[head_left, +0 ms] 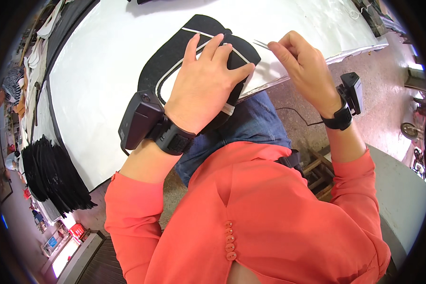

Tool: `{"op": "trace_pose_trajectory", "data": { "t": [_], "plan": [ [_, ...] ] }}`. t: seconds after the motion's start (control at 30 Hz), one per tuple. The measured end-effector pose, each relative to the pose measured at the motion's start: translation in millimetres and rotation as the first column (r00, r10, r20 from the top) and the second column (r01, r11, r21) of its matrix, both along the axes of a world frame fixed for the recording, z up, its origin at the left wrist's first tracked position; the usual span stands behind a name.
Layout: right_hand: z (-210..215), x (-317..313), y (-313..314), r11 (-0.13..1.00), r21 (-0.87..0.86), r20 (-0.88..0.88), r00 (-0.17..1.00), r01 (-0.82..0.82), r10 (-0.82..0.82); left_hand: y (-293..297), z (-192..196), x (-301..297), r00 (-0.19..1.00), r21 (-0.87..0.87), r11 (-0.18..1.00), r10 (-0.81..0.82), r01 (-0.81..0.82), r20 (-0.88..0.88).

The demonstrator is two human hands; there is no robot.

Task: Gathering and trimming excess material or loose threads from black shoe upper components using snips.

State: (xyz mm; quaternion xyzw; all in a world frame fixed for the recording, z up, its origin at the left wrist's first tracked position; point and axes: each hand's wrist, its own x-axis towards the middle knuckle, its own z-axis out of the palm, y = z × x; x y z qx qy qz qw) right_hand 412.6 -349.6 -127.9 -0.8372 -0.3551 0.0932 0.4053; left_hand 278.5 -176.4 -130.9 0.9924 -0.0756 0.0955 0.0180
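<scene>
A black fabric piece [158, 66] edged with white piping lies on the white table, its near end reaching over the table's edge toward my lap. My left hand [201, 83] presses down on it with fingers spread, covering much of its middle. To the right, my right hand [302, 64] is raised near the table edge, thumb and fingers pinched together. Out of that pinch sticks a slim pointed metal tool [261, 44], its tip toward the fabric but apart from it. Most of the tool is hidden in the hand, so its exact kind is unclear.
The white tabletop [99, 94] stretches to the left and far side. A bundle of black strips [54, 175] hangs off its left edge. Dark cloth [151, 1] lies at the far edge. Both wrists carry strapped black devices; a cable [300, 116] trails from the right one.
</scene>
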Motion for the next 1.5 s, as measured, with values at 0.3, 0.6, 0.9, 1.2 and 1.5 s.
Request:
{"op": "trace_pose_trajectory", "data": {
  "t": [0.3,0.6,0.9,1.2,1.5],
  "plan": [
    [8,-10,13,0.979,0.024,-0.21,0.956,-0.204,0.204,57,14,-51,0.945,-0.73,0.627,0.316,-0.272,-0.081],
    [-3,-34,44,0.776,0.067,-0.094,0.77,-0.627,0.631,98,31,-123,0.611,-0.691,0.048,0.514,-0.721,-0.602],
    [-5,-42,63,0.775,0.008,-0.002,0.775,-0.632,0.632,94,24,-124,0.735,-0.755,-0.014,0.218,-0.655,-0.642],
    [-16,-33,53,0.932,0.173,-0.211,0.913,-0.317,0.349,183,32,-155,0.637,-0.868,0.089,0.716,-0.489,-0.286],
    [-20,-32,58,0.95,0.161,-0.323,0.896,-0.267,0.307,278,6,-251,0.31,-0.746,0.043,0.924,-0.665,-0.223]
  ]
}}
